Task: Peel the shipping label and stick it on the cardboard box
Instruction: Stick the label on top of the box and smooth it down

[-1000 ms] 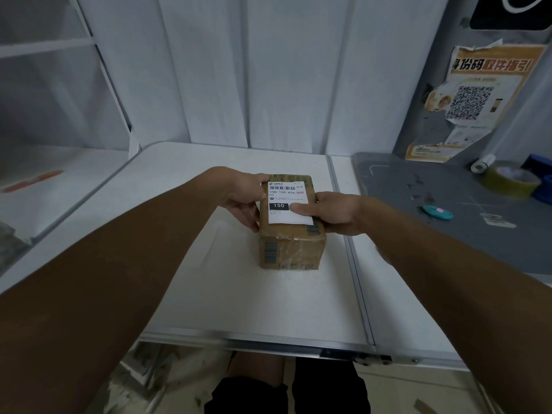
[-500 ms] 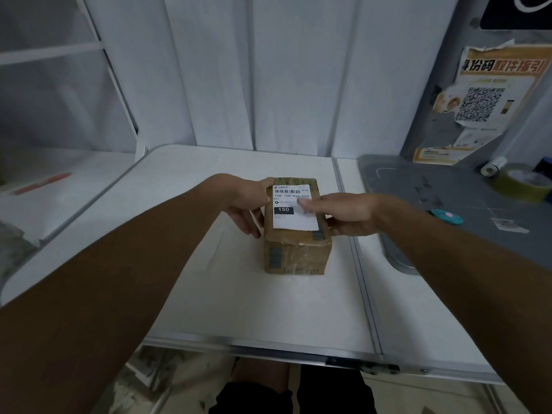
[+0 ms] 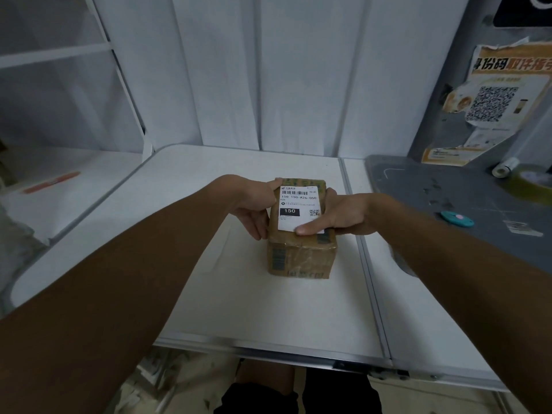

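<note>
On the white counter (image 3: 245,294), the left hand (image 3: 254,204) has its grip closed around the cardboard box (image 3: 301,252); the right hand (image 3: 337,215), gripping nothing, presses a fingertip on the shipping label (image 3: 297,207).

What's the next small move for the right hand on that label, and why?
Probably slide the right hand fingertip along the near edge of the shipping label toward its left corner. The label already lies flat on top of the cardboard box, the finger presses only its near right corner, and the left hand steadies the box's left side.
</note>
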